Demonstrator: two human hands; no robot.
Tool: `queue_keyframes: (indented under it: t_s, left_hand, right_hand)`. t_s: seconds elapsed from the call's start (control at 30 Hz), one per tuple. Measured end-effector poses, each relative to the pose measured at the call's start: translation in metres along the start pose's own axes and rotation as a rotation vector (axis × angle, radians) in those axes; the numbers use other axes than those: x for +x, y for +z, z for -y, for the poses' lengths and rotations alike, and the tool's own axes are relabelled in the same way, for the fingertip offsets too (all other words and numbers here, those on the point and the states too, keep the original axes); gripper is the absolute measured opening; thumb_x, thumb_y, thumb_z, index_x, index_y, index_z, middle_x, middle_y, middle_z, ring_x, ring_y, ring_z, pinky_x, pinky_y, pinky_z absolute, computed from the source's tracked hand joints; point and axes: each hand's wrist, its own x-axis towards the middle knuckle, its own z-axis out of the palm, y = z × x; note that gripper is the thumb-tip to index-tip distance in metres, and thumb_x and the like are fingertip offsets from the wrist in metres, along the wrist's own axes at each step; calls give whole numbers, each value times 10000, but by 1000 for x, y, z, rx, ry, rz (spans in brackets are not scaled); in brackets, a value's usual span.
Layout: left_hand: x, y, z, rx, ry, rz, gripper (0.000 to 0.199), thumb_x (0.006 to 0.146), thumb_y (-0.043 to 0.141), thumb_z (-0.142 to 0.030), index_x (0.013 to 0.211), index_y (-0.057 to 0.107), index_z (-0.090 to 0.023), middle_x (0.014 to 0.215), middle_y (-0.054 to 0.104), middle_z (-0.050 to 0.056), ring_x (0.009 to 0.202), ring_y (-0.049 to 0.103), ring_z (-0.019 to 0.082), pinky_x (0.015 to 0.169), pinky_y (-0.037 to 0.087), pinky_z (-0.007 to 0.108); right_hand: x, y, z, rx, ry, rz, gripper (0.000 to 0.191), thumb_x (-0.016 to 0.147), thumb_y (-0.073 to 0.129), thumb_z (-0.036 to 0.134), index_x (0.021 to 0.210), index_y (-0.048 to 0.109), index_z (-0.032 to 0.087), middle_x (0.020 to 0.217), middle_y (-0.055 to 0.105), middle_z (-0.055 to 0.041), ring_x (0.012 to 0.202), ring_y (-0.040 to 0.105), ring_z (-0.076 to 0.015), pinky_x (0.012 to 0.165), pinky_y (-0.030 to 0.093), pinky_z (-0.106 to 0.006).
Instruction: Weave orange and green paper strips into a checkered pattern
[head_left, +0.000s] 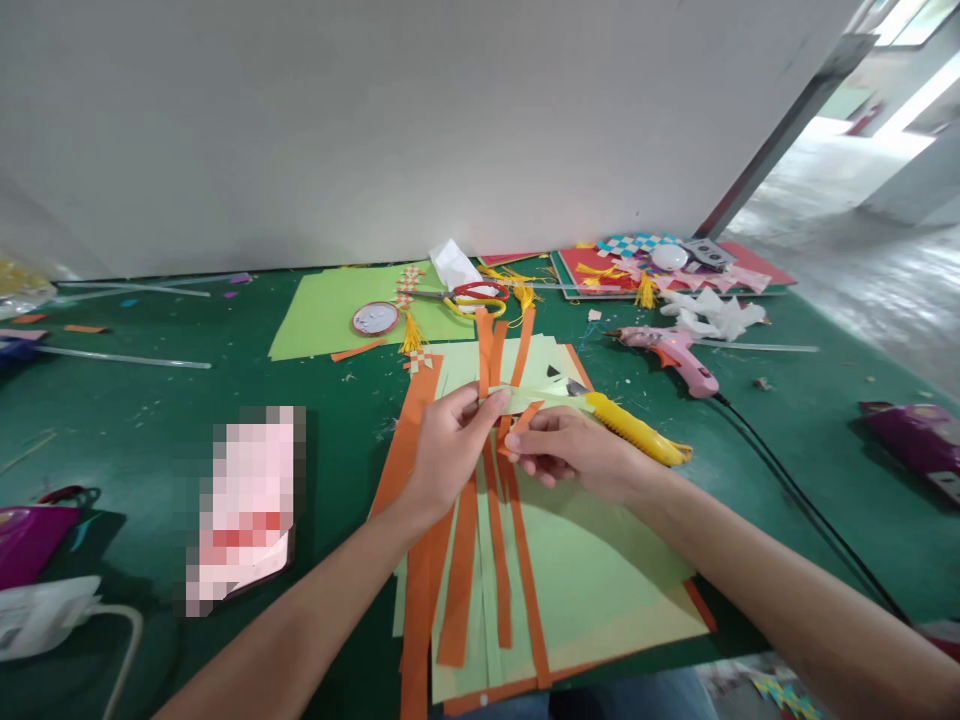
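Observation:
My left hand (450,440) is closed, thumb and fingers pinching the crossing where orange paper strips (457,600) and a pale green paper strip (551,392) overlap. Just right of it, my right hand (574,445) pinches the end of a short orange strip (531,412) between thumb and fingers. Several long orange strips run lengthwise through the crossing, toward and away from me. Beneath both hands lies a stack of light green paper (615,590) with orange sheets under it. A yellow utility knife (637,428) rests beside my right hand. Fingers partly cover the crossing.
On the green table (330,400) lie scissors (480,298), a tape roll (375,318), yellow tassels (412,335) and a phone (251,510). At right are a pink glue gun (679,358) with its cord (810,500) and a purple item (915,445). A wall (360,130) stands behind.

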Motion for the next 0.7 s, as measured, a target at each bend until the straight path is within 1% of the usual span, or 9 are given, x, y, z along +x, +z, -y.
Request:
queue_keyframes:
  t_s: [0.13, 0.23, 0.33, 0.5, 0.6, 0.7]
  left_hand:
    - [-1, 0, 0, 31, 21, 25, 527, 819, 646, -477, 557, 280, -203, 554, 226, -61, 487, 220, 90, 458, 170, 269]
    - [0, -1, 1, 39, 4, 28, 528, 822, 642, -473, 564, 267, -207, 562, 212, -61, 493, 216, 92, 457, 168, 268]
    - [1, 0, 1, 35, -12, 20, 539, 814, 648, -484, 567, 256, -208, 569, 198, -61, 503, 203, 93, 458, 163, 265]
    - [2, 0, 2, 26, -33, -2, 562, 788, 676, -501, 566, 254, -203, 567, 191, -64, 506, 183, 90, 459, 161, 262]
    - [3, -1, 5, 6, -47, -9, 533, 801, 665, -495, 577, 280, -203, 579, 213, -60, 515, 204, 91, 468, 176, 259]
    - [3, -1, 7, -13, -36, -15, 526, 806, 658, -497, 579, 287, -202, 585, 226, -58, 520, 228, 90, 473, 187, 254]
  right_hand:
    - [-3, 0, 2, -25, -2, -5, 270, 750, 731, 405, 662, 670, 158, 560, 573, 35, 437, 463, -52, 420, 252, -224]
    - [-3, 0, 1, -61, -22, -33, 240, 769, 711, 371, 651, 672, 165, 543, 558, 34, 434, 462, -62, 423, 259, -243]
    - [-2, 0, 0, -111, -28, -72, 245, 756, 719, 369, 621, 656, 175, 525, 544, 33, 412, 453, -68, 414, 251, -258]
    - [0, -1, -3, -223, -71, -149, 244, 737, 731, 353, 598, 622, 185, 507, 554, 41, 420, 470, -74, 453, 319, -250]
    - [1, -1, -3, -224, -79, -177, 299, 721, 745, 380, 563, 600, 172, 484, 548, 36, 397, 455, -72, 433, 288, -250]
    - [-1, 0, 0, -156, -93, -238, 344, 722, 745, 427, 560, 595, 163, 513, 561, 26, 386, 445, -64, 412, 237, -250]
